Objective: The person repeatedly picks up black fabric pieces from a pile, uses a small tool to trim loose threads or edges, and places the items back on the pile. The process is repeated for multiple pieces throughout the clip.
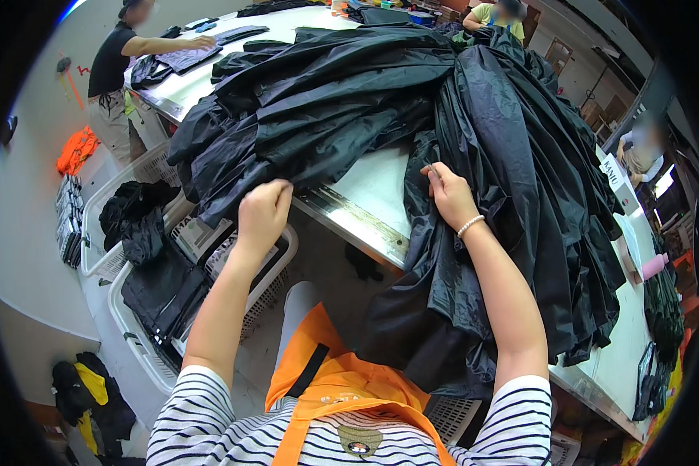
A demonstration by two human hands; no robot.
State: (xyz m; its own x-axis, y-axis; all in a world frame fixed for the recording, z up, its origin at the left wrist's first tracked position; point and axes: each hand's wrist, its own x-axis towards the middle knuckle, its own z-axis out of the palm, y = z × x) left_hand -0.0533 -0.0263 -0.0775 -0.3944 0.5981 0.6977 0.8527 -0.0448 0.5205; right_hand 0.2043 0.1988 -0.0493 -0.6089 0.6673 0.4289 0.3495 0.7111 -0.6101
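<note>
Head view shows both hands, left [262,210] and right [446,194], clenched on black garments [349,116] heaped across the white bench [373,190], seemingly pulling one edge free to separate it.

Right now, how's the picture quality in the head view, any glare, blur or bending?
Head view: fisheye bends the table edge and leaves black corners; even indoor light puts a soft sheen on the black fabric, with no harsh glare; left hand and right hand look sharp; the distant people are blurred.
</note>
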